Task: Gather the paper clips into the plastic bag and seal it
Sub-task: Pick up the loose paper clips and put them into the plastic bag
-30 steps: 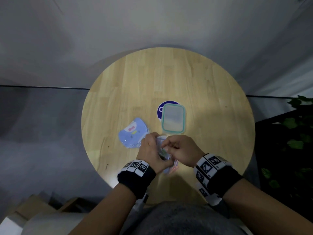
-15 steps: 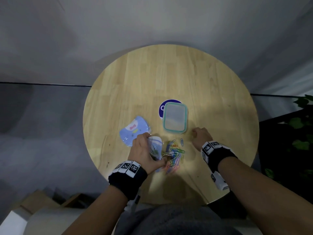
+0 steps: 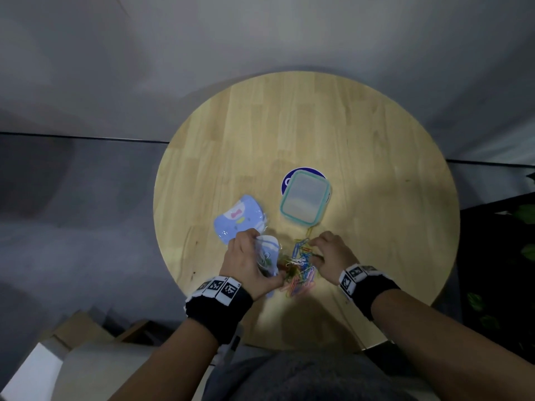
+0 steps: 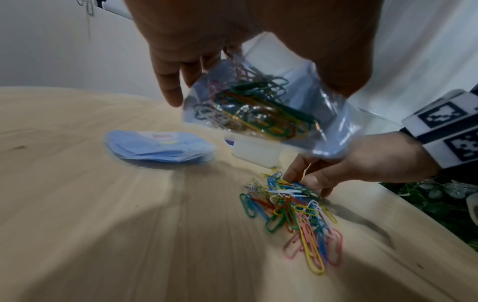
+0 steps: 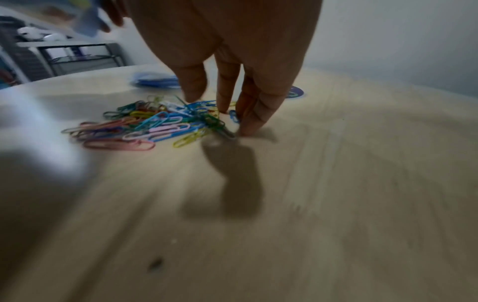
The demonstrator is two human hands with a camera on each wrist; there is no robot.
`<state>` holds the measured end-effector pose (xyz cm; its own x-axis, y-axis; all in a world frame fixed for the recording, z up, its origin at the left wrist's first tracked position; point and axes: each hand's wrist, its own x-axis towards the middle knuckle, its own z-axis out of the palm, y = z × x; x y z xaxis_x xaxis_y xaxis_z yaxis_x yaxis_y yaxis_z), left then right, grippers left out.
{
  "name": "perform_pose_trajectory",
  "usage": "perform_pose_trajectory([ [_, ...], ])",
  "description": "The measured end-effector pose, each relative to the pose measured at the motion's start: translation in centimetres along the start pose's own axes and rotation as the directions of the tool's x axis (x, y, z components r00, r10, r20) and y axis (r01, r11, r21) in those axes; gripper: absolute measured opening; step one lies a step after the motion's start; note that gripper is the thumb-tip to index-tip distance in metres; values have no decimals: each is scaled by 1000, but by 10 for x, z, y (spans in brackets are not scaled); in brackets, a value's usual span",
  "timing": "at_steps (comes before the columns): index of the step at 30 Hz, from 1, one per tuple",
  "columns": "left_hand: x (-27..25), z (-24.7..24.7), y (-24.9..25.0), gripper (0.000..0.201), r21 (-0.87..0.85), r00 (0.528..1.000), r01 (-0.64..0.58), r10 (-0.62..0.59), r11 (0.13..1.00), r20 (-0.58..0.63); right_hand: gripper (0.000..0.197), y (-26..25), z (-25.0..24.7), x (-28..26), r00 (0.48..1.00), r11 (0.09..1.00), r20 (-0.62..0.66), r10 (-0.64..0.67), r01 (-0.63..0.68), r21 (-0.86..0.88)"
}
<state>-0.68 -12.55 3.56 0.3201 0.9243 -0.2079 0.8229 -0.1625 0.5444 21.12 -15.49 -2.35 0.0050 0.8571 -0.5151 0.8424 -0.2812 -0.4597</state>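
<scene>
Left hand (image 3: 250,266) holds plastic bag (image 4: 261,102) up off the table; right hand (image 3: 333,256) fingers down on the loose paper clips (image 4: 292,212).

Left hand pinches the bag between thumb and fingers, mouth side can't be told, a bunch of clips already inside it. Right hand fingers (image 5: 248,114) nearly straight, tips touching the wooden table (image 3: 318,125) at the right edge of the clip pile, thumb at its far side; holding nothing that I can see. Pile lies between the two hands, near the table's front edge. Clear lidded container (image 3: 305,198) sits just beyond the pile, on a blue round sticker (image 3: 286,180). Stack of blue bags (image 3: 238,219) just beyond the left hand. Far half and right side of the table are bare wood, open room there. Plant leaves (image 3: 529,212) off the right rim.
</scene>
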Motion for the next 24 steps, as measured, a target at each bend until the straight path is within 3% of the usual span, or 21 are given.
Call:
perform_pose_trajectory([
  [4,0,4,-1,86,22,1000,-24,24,999,16,74,-4,5,-8,996,999,77,-50,51,-17],
  [10,0,6,-2,88,29,999,-22,22,999,31,38,-17,12,-5,997,996,27,-67,69,-64],
  [16,0,8,-1,89,29,999,-27,26,999,36,22,-15,2,-4,1000,1000,8,3,-4,26],
  [20,1,9,-2,89,22,999,-17,16,1000,45,18,-17,2,-10,994,997,-108,0,9,78],
  [24,-3,10,-4,85,14,999,-10,10,1000,38,40,-34,9,-6,996,997,-73,-51,47,-59],
])
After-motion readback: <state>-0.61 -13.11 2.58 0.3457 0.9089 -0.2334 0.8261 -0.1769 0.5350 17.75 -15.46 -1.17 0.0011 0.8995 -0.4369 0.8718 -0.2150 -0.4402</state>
